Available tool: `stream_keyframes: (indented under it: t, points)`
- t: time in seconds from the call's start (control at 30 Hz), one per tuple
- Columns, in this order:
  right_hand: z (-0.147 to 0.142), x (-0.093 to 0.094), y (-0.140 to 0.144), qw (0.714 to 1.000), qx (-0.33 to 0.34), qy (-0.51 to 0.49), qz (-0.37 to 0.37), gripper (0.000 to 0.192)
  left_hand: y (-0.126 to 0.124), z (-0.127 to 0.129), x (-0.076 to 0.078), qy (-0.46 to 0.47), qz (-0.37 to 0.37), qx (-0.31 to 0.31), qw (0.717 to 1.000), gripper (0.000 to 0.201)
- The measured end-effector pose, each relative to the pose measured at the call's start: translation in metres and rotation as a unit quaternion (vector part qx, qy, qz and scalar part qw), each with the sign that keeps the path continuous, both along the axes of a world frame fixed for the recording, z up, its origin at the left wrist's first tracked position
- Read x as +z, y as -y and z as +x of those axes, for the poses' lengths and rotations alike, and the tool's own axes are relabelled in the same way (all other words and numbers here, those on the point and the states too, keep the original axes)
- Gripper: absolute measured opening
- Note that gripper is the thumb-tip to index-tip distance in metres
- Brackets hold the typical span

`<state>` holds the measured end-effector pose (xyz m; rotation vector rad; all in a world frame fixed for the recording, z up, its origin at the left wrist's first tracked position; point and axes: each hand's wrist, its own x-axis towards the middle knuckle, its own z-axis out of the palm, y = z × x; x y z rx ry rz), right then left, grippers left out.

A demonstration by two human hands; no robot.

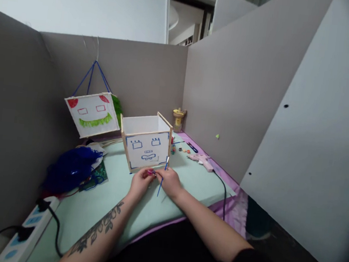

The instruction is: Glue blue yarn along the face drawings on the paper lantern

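In front of an open-topped white box with wooden stick edges and a blue drawn face, my two hands meet. My left hand is closed on a small pinkish-red object, too small to name surely. My right hand is closed too, with a thin blue paintbrush held through its fingers, bristle end up. Its fingertips touch or nearly touch the small object in my left hand. The box stands upright just beyond my fingers, apart from them as far as I can see.
A face-painted box lantern hangs at the left. Blue yarn and a power strip lie left. On the right are a pink glue gun with its cord, a dark blue cutter and small pots. Grey partitions enclose the table.
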<state>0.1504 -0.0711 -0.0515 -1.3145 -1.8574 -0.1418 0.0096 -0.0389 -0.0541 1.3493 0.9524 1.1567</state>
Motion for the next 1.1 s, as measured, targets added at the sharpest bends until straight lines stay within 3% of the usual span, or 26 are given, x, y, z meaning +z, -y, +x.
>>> stream_keyframes:
  t: [0.17, 0.43, 0.7, 1.1]
  points:
    - [-0.008, 0.008, -0.016, 1.0, -0.001, 0.011, 0.015, 0.018, -0.004, -0.003, 0.005, 0.017, 0.029, 0.069, 0.997, 0.035]
    - [-0.006, -0.007, -0.019, 0.996, 0.063, -0.02, 0.056, 0.024, -0.006, -0.002, 0.002, -0.019, 0.055, 0.069, 0.996, 0.031]
    - [-0.007, -0.006, -0.019, 0.996, 0.062, -0.013, 0.054, 0.022, -0.003, -0.005, 0.004, -0.059, 0.1, 0.055, 0.992, 0.023]
    - [-0.004, -0.007, -0.02, 0.996, 0.064, 0.023, 0.054, 0.016, 0.003, -0.005, 0.01, -0.051, 0.069, 0.038, 0.996, 0.023]
